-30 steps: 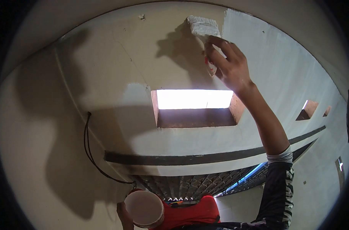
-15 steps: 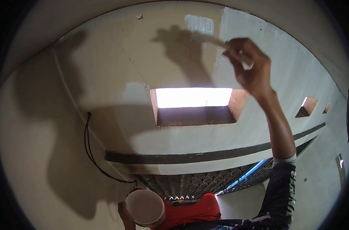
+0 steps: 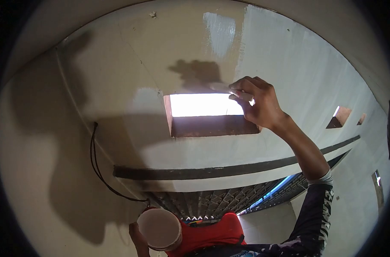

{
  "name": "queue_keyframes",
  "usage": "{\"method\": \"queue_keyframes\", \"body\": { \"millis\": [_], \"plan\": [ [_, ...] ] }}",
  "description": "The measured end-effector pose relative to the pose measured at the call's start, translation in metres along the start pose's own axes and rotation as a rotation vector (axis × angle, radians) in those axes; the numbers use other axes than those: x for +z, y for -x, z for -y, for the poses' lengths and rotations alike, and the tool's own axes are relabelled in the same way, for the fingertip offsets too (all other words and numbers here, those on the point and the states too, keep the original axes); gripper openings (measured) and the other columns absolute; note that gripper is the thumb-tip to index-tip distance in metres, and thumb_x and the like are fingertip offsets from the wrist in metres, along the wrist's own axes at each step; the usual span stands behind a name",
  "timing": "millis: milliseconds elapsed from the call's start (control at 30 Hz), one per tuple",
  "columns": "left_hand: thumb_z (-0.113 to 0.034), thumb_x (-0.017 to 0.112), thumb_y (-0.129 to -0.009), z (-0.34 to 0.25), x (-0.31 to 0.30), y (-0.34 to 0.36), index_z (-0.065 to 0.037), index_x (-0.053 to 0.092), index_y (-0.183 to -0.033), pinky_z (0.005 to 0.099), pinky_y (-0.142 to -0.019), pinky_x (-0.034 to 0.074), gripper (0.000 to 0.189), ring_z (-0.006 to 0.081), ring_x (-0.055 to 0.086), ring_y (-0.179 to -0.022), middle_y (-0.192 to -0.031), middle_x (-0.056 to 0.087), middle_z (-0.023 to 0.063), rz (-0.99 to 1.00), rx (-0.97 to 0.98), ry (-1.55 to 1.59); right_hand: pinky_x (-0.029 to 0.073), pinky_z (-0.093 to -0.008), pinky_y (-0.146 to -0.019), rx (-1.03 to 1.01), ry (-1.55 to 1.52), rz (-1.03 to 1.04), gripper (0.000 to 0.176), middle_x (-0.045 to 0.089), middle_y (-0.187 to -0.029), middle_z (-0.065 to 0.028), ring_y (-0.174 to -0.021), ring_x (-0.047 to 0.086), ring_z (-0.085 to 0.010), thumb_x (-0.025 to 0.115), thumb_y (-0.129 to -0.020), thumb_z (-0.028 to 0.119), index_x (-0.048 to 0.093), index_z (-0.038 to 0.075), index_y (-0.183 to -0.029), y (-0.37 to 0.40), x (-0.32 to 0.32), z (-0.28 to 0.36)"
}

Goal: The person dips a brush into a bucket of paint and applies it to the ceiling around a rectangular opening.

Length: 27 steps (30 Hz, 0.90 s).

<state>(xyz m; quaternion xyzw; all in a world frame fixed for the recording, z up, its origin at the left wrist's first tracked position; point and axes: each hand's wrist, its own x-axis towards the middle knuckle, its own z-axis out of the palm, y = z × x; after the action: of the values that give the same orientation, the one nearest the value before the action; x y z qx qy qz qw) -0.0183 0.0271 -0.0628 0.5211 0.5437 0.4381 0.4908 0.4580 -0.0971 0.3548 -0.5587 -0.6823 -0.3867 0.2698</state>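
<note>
High on the beige wall [image 3: 182, 38], my right hand [image 3: 263, 100] pinches a paintbrush [image 3: 220, 88] by its handle. The brush head points left, close to the top edge of the bright window opening [image 3: 203, 105]. Above it, a streaky patch of wet-looking white paint [image 3: 219, 32] stands out on the beige. Low in the view, my left hand [image 3: 138, 233] is wrapped around the side of a white bucket [image 3: 159, 229]; pale paint shows inside. Most of that hand's fingers are hidden by the bucket.
Black cables [image 3: 94, 158] hang from the wall at left. A dark ledge [image 3: 203, 173] runs below the window, over a metal lattice [image 3: 220, 201]. Whitish coated wall [image 3: 298, 64] spans the right, with small openings [image 3: 338, 116]. Red cloth [image 3: 212, 235] lies below.
My right hand has come down and left with the paintbrush, from the upper wall to the window's top edge. The white patch now reaches lower. The bucket stays in my left hand.
</note>
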Motion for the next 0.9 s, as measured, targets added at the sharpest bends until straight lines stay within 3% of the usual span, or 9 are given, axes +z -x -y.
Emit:
{"method": "queue_keyframes", "body": {
  "millis": [100, 333, 433, 467, 533, 633, 733, 800, 900],
  "plan": [
    [-0.021, 0.045, -0.095, -0.011, 0.001, 0.005, 0.001, 0.054, -0.091, 0.0384, -0.080, 0.043, 0.025, 0.0225, 0.050, -0.084, -0.088, 0.055, 0.0109, 0.006, 0.006, -0.024, 0.055, -0.0393, -0.075, 0.124, -0.132, 0.065, 0.018, 0.070, -0.094, -0.0103, -0.080, 0.068, -0.0281, 0.068, -0.081, 0.000, 0.064, 0.005, -0.098, 0.001, -0.004, -0.014],
    [-0.022, 0.045, -0.095, 0.002, -0.001, -0.001, 0.001, 0.055, -0.092, 0.0378, -0.081, 0.043, 0.025, 0.0226, 0.050, -0.085, -0.090, 0.055, 0.0114, 0.001, -0.025, 0.070, 0.055, -0.0357, -0.075, -0.159, 0.187, -0.230, 0.021, 0.070, -0.097, -0.0045, -0.084, 0.068, -0.0274, 0.072, -0.075, -0.002, 0.068, 0.007, -0.093, -0.060, -0.039, -0.048],
    [-0.021, 0.045, -0.094, -0.041, 0.009, 0.018, 0.002, 0.055, -0.093, 0.0374, -0.082, 0.043, 0.025, 0.0221, 0.049, -0.085, -0.090, 0.055, 0.0106, -0.003, -0.039, 0.060, 0.055, -0.0356, -0.071, -0.263, 0.302, -0.391, 0.023, 0.070, -0.096, -0.0031, -0.082, 0.066, -0.0267, 0.070, -0.073, -0.004, 0.067, 0.009, -0.092, -0.079, -0.048, -0.048],
    [-0.021, 0.045, -0.094, -0.031, 0.006, 0.013, 0.002, 0.055, -0.093, 0.0374, -0.082, 0.043, 0.025, 0.0221, 0.049, -0.085, -0.090, 0.055, 0.0106, -0.001, -0.037, 0.060, 0.054, -0.0362, -0.069, -0.246, 0.329, -0.431, 0.025, 0.070, -0.095, -0.0028, -0.080, 0.065, -0.0261, 0.069, -0.070, -0.005, 0.066, 0.009, -0.090, -0.083, -0.050, -0.046],
    [-0.021, 0.045, -0.094, -0.004, -0.003, 0.000, 0.002, 0.054, -0.093, 0.0371, -0.082, 0.043, 0.025, 0.0214, 0.049, -0.084, -0.090, 0.055, 0.0097, 0.026, -0.018, 0.016, 0.054, -0.0365, -0.069, -0.241, 0.336, -0.415, 0.025, 0.069, -0.094, -0.0033, -0.081, 0.065, -0.0260, 0.070, -0.070, -0.005, 0.066, 0.009, -0.090, -0.080, -0.047, -0.053],
    [-0.022, 0.045, -0.094, -0.023, 0.004, 0.009, 0.002, 0.054, -0.093, 0.0371, -0.082, 0.043, 0.026, 0.0211, 0.049, -0.085, -0.089, 0.055, 0.0099, 0.007, -0.058, 0.065, 0.055, -0.0362, -0.072, -0.209, 0.317, -0.386, 0.021, 0.069, -0.093, -0.0063, -0.080, 0.066, -0.0261, 0.071, -0.072, -0.004, 0.064, 0.006, -0.089, -0.053, -0.024, -0.050],
    [-0.021, 0.045, -0.094, -0.011, 0.001, 0.006, 0.003, 0.054, -0.092, 0.0369, -0.082, 0.043, 0.026, 0.0214, 0.049, -0.084, -0.088, 0.054, 0.0103, 0.006, -0.056, 0.069, 0.056, -0.0355, -0.074, -0.031, 0.085, -0.268, 0.019, 0.069, -0.095, -0.0090, -0.081, 0.069, -0.0266, 0.071, -0.075, -0.003, 0.065, 0.003, -0.092, -0.008, -0.004, -0.036],
    [-0.021, 0.045, -0.094, -0.010, 0.001, 0.006, 0.003, 0.054, -0.092, 0.0371, -0.081, 0.043, 0.026, 0.0216, 0.049, -0.084, -0.088, 0.054, 0.0107, 0.000, -0.062, 0.060, 0.056, -0.0351, -0.076, 0.162, -0.229, -0.103, 0.020, 0.070, -0.095, -0.0108, -0.083, 0.070, -0.0272, 0.071, -0.076, -0.004, 0.066, 0.000, -0.095, 0.009, -0.002, -0.027],
    [-0.021, 0.045, -0.095, -0.010, 0.001, 0.005, 0.004, 0.054, -0.092, 0.0376, -0.081, 0.043, 0.027, 0.0223, 0.050, -0.083, -0.087, 0.054, 0.0114, -0.003, -0.044, 0.043, 0.055, -0.0351, -0.079, 0.184, -0.318, -0.011, 0.023, 0.070, -0.095, -0.0101, -0.087, 0.070, -0.0268, 0.071, -0.076, -0.006, 0.068, 0.002, -0.097, 0.012, -0.009, -0.034]
  ]
}}
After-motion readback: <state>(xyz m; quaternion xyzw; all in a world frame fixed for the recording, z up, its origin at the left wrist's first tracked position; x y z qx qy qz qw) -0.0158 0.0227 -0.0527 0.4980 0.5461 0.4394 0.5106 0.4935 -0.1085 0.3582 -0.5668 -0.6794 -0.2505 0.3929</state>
